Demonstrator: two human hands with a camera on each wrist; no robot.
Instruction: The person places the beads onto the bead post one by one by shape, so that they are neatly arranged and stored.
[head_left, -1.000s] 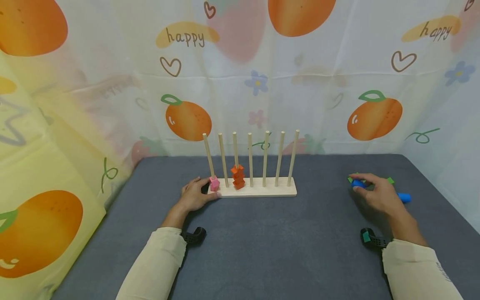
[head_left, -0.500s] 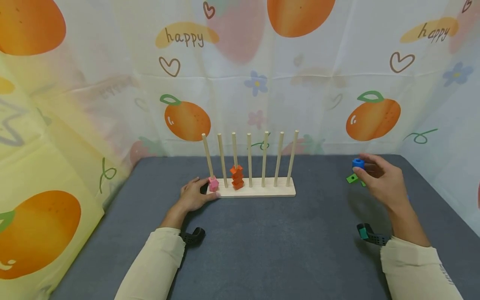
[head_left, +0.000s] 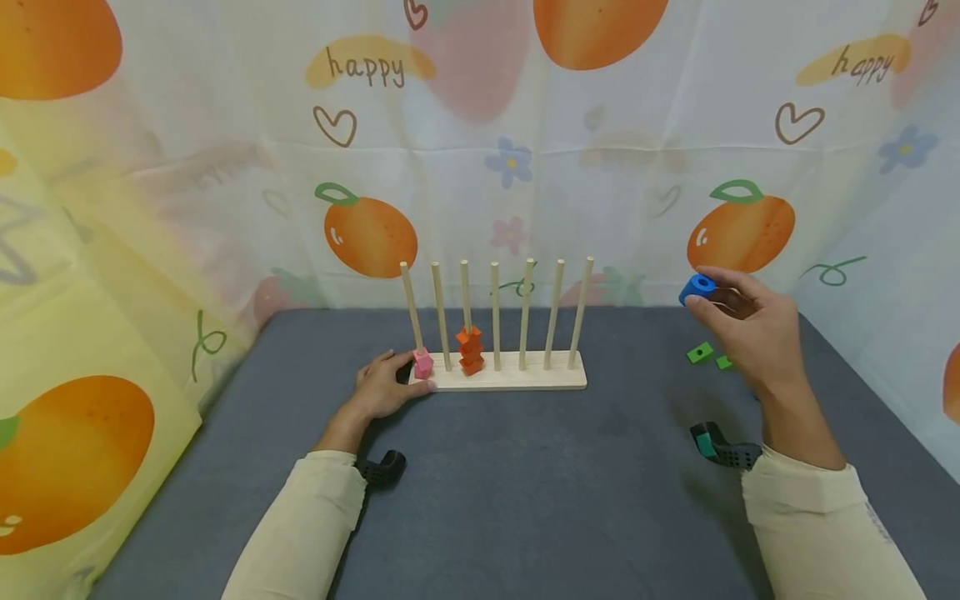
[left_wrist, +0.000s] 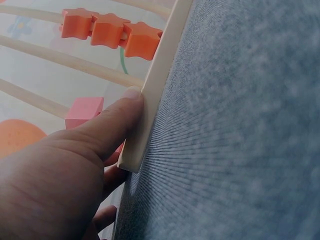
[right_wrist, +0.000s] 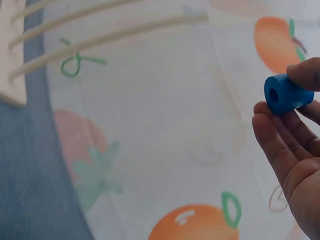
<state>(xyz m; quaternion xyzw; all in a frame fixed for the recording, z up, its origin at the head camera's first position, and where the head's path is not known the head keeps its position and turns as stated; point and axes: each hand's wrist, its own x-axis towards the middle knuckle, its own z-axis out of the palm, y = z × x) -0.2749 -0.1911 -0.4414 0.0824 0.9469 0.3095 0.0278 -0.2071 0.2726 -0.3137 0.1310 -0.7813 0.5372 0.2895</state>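
fingertips (head_left: 718, 276) of right hand (head_left: 757, 327) pinch blue cylinder (right_wrist: 288, 96) aloft.

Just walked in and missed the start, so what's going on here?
A person's left hand grips the left end of a wooden peg rack, while the right hand holds a blue bead up off the table, to the right of the rack. At least one pink bead sits on the leftmost peg; three orange beads are stacked on the third peg. Green pieces lie on the table.

I count seven pegs (head_left: 526, 312) on one base (head_left: 517, 378), three orange stars (head_left: 471, 351), and at least two green blocks (head_left: 696, 356), one blue bead (head_left: 695, 288) and one pink piece (head_left: 423, 364).
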